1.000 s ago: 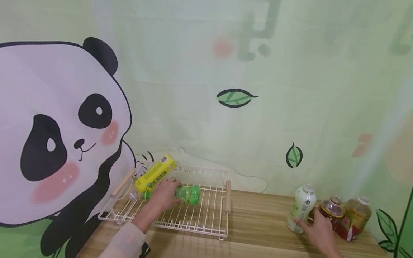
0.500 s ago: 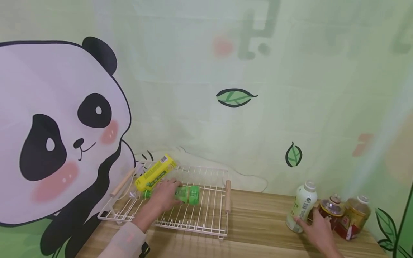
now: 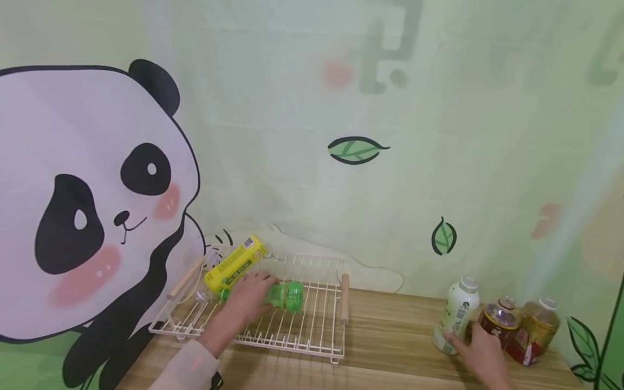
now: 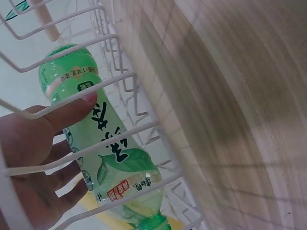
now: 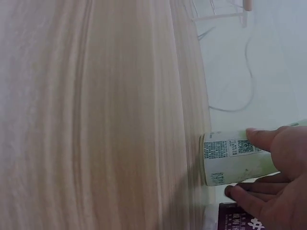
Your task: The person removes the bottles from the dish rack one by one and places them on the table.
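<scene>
My left hand [image 3: 247, 298] holds a green tea bottle [image 3: 292, 296] that lies on its side in a white wire dish rack [image 3: 292, 349]. In the left wrist view the thumb presses the label of the bottle [image 4: 108, 129], and the other fingers are partly behind it. At the right, my right hand [image 3: 480, 352] grips a pale white-green bottle [image 3: 454, 319] low on its body. The right wrist view has the thumb on one side of that bottle [image 5: 225, 158] and the fingers along the other. It stands leaning slightly on the table.
Next to the right hand stand a dark red bottle [image 3: 498, 319] and an amber bottle [image 3: 536, 330]. A yellow drink pack [image 3: 236, 262] lies slanted at the rack's back left. Wooden handles [image 3: 345, 298] flank the rack. Behind the wooden table [image 3: 390, 336] hangs a panda-printed cloth [image 3: 292, 162].
The top of the pale bottle has tipped slightly to the right in the right hand. My left hand and the green tea bottle stay nearly in place. The head view shifts a little.
</scene>
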Demonstrator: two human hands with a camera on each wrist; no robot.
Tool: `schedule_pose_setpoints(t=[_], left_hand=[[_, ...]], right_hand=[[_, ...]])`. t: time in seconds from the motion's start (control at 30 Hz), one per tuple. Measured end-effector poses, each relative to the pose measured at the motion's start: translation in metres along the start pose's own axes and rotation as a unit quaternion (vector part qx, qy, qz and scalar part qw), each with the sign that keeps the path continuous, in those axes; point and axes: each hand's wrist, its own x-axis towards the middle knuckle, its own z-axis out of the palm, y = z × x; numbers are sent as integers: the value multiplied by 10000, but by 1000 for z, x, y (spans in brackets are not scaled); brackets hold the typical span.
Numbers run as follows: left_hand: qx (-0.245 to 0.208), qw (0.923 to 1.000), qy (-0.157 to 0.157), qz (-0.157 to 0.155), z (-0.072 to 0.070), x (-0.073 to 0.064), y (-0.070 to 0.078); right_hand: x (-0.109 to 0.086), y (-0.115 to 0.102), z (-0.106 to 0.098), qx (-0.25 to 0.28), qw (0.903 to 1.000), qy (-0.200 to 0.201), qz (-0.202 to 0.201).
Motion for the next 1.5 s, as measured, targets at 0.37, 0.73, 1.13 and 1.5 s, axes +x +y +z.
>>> schedule_pose_setpoints(t=[0.37,0.73,1.13,1.5], left_hand=[[-170,9988,365,266,-10,1,8],[48,9967,391,709,-36,-2,35],[-41,9912,432,1253,-59,-3,77],[233,9849,517,1637,-58,-2,107]], right_hand=[[-14,-12,-25,-361,9983,-317,324],[-29,-58,-48,-152,9982,-498,-290],[-45,-111,-50,86,9901,153,-1396],[-51,-153,-41,187,9609,839,-2632]])
